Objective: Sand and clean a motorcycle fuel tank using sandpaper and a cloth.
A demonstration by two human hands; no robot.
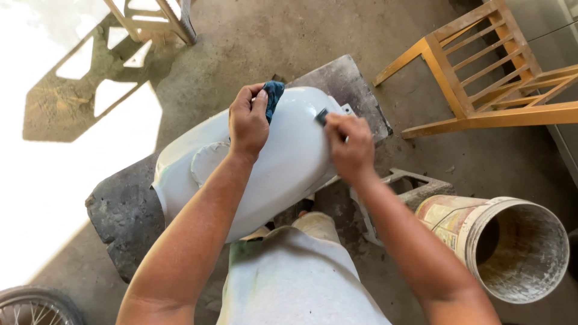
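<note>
Head: left hand [248, 122] grips blue cloth [274, 96].

1. We see both forearms bare, no sleeves, no gloves on the left hand [247, 122] or the right hand [350, 147].
2. We see pale grey-white fabric shorts [298, 283], dusty.

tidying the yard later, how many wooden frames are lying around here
2. An orange wooden frame lies tipped on the floor at upper right, beyond the bucket. A paler wooden frame sits at the top edge, upper left, mostly cut off. Others may lie outside the view.
</note>
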